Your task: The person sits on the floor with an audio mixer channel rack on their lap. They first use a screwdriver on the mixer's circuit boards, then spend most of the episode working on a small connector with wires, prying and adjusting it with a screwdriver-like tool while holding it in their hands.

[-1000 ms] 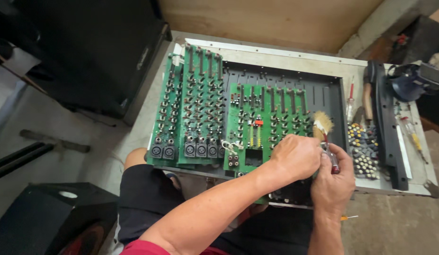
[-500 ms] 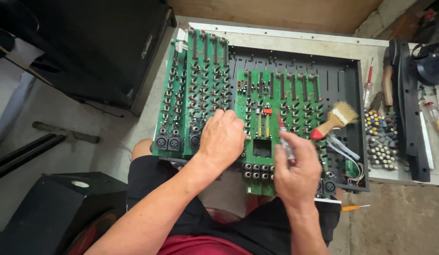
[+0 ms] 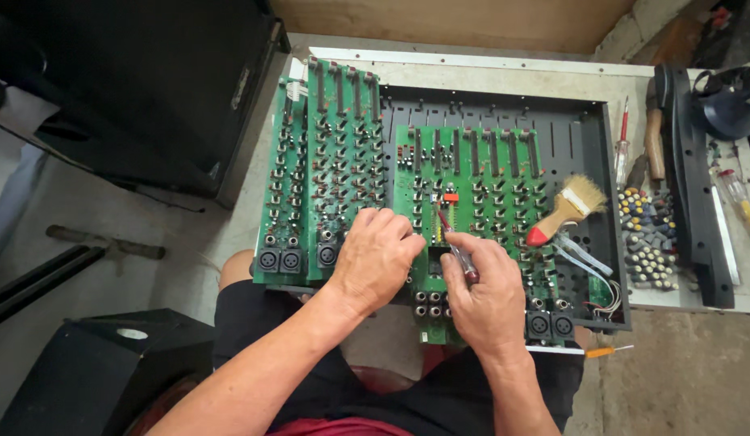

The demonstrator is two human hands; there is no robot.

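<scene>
Green circuit board, central, lay in the open black chassis; the screwdriver tip rested on it just below a small red component. Right hand was closed around the screwdriver's dark red handle, fingers curled tight, shaft angled up and away from the palm. Left hand, immediately beside the right, lay palm down with fingers bent on the board's near edge; whether it pinched anything could not be told. A second green board, taller, sat beyond the left hand, overlapping the chassis's side. Past the right hand, inside the chassis, a paintbrush with red-tipped handle lay over loose white wires. Further out on the table: a cluster of knobs, a long black panel, a red-handled tester. Board areas under both hands were hidden.
</scene>
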